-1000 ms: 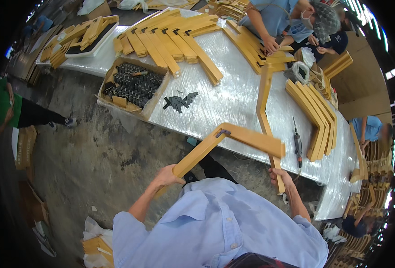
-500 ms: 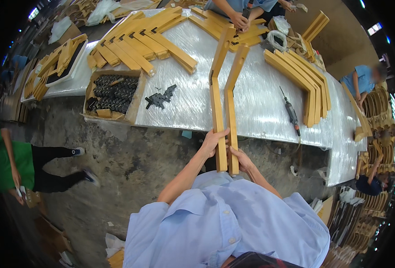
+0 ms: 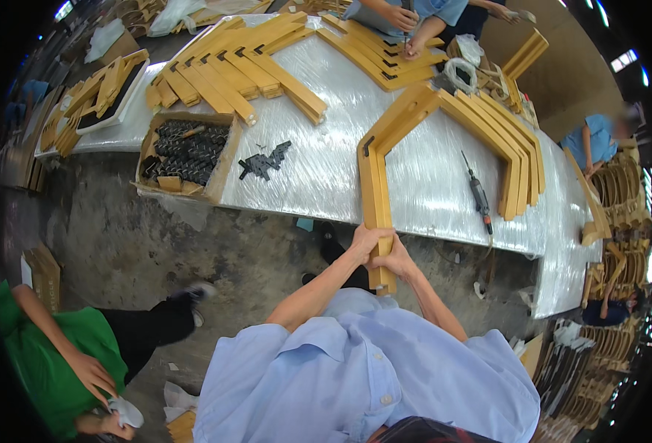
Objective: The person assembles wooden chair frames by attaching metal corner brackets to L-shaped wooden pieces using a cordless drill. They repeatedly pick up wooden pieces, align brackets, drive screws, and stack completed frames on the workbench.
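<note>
Two bent wooden frame pieces (image 3: 374,192) lie pressed side by side, upper ends angled to the right over the table. A small black bracket shows at the bend of one. My left hand (image 3: 371,240) wraps round them from the left, near their lower ends. On the other side my right hand (image 3: 395,256) grips them slightly lower, with its fingers partly hidden. A stack of similar bent pieces (image 3: 514,148) rests to the right. Between it and my hands lies a power screwdriver (image 3: 479,193). Loose black brackets (image 3: 265,161) are scattered left of the pieces.
A cardboard box (image 3: 226,173) of black brackets stands at the table's near edge. More wooden pieces (image 3: 230,77) lie behind it. Across the plastic-wrapped table (image 3: 304,188), a co-worker's hands (image 3: 412,48) hold a tool over other pieces. A person in green (image 3: 53,347) is at lower left.
The two wooden pieces, apart before, are now together, and their bent ends have swung right. My hands have closed in around both. The person in green has come nearer.
</note>
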A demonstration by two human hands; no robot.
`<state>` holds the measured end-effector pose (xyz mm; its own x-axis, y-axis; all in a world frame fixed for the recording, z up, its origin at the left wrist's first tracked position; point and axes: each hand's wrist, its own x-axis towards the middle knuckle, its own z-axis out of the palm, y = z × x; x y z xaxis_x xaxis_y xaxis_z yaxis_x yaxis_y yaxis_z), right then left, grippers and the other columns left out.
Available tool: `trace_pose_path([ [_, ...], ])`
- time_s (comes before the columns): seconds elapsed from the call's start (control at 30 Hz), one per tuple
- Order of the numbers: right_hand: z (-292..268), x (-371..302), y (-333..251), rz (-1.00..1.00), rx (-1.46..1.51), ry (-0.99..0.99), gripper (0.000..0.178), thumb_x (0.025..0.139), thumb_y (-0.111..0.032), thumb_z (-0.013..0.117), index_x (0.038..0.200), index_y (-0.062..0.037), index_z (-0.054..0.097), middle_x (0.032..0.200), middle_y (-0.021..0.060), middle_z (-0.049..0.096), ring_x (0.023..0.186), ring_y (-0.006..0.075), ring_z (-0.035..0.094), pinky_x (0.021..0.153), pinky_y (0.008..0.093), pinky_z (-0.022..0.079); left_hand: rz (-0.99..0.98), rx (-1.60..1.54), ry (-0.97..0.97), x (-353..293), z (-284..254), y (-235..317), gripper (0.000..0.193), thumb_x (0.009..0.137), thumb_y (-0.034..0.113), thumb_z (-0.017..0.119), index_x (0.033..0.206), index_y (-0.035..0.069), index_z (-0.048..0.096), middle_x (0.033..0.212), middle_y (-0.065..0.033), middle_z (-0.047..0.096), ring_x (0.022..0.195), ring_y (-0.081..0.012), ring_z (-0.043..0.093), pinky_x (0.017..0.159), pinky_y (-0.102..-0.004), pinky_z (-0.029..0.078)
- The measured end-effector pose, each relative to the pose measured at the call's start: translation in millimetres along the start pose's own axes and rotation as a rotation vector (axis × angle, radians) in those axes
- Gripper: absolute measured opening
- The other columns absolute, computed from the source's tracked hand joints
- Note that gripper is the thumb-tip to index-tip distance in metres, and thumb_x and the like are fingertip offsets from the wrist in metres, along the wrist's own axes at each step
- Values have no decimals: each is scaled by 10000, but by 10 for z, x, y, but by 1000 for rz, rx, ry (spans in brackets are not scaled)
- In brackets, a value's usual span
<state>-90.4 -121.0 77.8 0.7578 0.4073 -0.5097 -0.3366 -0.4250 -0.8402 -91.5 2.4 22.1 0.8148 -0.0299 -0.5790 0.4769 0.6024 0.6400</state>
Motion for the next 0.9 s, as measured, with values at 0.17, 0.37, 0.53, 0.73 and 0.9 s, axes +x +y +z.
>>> trace_pose_path([
  [0.17, -118, -89, -66, -38, -16, 189, 788, 560, -71, 728, 1285, 19, 433, 1092, 151, 561, 1003, 247, 584, 867, 359, 506, 20, 70, 149, -7, 307, 118, 494, 710, 73, 777, 1136, -51, 560, 1028, -152, 647, 906, -246, 667, 750, -383, 560],
  [0.37, -423, 238, -622, -185, 12, 107, 762, 565, -46, 728, 1272, 18, 450, 1107, 115, 560, 1047, 220, 562, 914, 344, 475, 211, -19, 198, 202, 601, 658, 396, 710, 50, 749, 1052, -35, 569, 942, -124, 644, 819, -219, 658, 696, -356, 549],
  [0.53, -690, 1135, -1385, -265, -56, -9, 795, 537, -26, 723, 1290, 10, 470, 1101, 106, 570, 1041, 219, 570, 905, 339, 487, 347, -62, 252, 788, 648, 1572, 393, 695, 51, 755, 1028, -34, 565, 939, -127, 649, 824, -215, 662, 684, -339, 547],
  [0.73, -879, 2644, -2063, -205, -62, -253, 796, 534, -52, 692, 1302, 8, 491, 1122, 121, 585, 1047, 236, 583, 922, 338, 488, 327, -15, 689, 1690, 499, 2638, 507, 634, 78, 797, 1059, -48, 551, 1001, -179, 666, 877, -289, 680, 741, -390, 564],
  [0.9, -675, 3712, -2145, -152, 44, -424, 807, 576, -55, 651, 1358, 12, 460, 1162, 142, 578, 1056, 250, 585, 917, 340, 492, 252, -4, 923, 2337, 109, 3115, 557, 619, 101, 802, 1077, -67, 533, 1027, -219, 655, 904, -326, 676, 774, -411, 563],
])
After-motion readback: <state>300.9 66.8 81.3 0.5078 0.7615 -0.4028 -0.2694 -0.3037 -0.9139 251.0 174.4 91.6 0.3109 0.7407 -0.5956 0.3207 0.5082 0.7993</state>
